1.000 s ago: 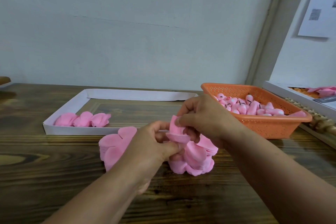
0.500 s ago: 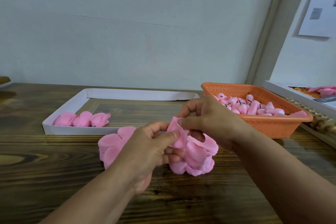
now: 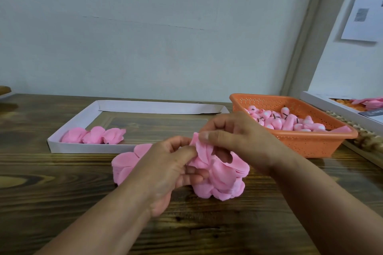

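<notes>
i saw the left hand point(image 3: 165, 164) and right hand point(image 3: 240, 141) both pinching one pink petal point(image 3: 202, 152), held just above the petal pile point(image 3: 226, 182) on the wooden table point(image 3: 62, 194), orange basket point(image 3: 310, 143) sat near on the right

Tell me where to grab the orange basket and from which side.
Likely best: take the orange basket by its flared rim along the near edge, coming from the front and hooking under the lip. The rim overhangs the perforated wall, the basket sits level, and pink buds cover the bottom, so keep the grip outside.
</notes>
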A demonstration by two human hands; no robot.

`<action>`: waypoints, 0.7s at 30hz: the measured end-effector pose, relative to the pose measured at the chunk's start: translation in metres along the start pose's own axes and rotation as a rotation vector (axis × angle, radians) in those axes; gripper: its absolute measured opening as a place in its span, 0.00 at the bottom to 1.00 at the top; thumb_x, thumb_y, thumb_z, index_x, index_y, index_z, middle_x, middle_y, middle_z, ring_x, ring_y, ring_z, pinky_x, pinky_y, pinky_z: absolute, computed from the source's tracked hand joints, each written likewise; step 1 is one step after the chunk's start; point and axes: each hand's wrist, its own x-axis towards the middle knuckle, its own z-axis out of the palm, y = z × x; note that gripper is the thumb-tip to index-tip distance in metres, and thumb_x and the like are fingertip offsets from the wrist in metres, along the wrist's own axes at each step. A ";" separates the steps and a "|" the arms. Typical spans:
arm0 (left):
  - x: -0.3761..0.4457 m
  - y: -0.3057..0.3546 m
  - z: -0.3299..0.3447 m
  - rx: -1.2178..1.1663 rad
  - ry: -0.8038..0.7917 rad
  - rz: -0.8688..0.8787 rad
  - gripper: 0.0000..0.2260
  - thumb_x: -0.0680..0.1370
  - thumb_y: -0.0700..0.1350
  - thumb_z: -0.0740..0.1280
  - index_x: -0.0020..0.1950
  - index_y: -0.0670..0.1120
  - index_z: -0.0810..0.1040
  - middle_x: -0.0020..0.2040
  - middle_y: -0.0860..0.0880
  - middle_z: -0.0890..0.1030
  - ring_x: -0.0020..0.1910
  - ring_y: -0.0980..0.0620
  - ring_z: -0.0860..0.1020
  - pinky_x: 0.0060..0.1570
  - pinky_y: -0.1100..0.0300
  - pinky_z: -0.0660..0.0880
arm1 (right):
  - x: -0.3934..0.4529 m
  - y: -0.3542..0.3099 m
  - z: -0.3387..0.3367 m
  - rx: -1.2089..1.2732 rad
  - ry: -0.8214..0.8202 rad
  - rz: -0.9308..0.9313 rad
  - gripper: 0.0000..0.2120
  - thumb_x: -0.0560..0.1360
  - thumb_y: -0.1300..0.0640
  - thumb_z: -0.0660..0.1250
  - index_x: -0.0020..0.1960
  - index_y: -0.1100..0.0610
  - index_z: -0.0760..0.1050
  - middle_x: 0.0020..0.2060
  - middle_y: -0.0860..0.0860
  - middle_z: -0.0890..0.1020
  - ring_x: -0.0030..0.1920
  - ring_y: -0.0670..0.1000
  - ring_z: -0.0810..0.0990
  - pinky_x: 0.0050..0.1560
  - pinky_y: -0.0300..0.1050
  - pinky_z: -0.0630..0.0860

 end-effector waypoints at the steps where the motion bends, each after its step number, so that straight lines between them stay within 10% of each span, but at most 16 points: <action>1: 0.000 0.000 -0.001 -0.002 -0.004 -0.001 0.04 0.77 0.40 0.66 0.46 0.41 0.81 0.33 0.45 0.83 0.30 0.51 0.80 0.28 0.64 0.76 | -0.002 -0.001 0.001 -0.025 -0.018 -0.016 0.04 0.72 0.59 0.71 0.41 0.60 0.78 0.28 0.50 0.80 0.27 0.48 0.76 0.30 0.41 0.72; 21: 0.000 0.000 -0.001 -0.019 0.004 0.000 0.05 0.76 0.42 0.67 0.47 0.42 0.81 0.35 0.44 0.84 0.33 0.49 0.82 0.31 0.62 0.78 | -0.009 0.006 0.015 -0.279 0.119 -0.112 0.05 0.68 0.61 0.70 0.44 0.58 0.78 0.32 0.49 0.77 0.30 0.42 0.71 0.31 0.38 0.69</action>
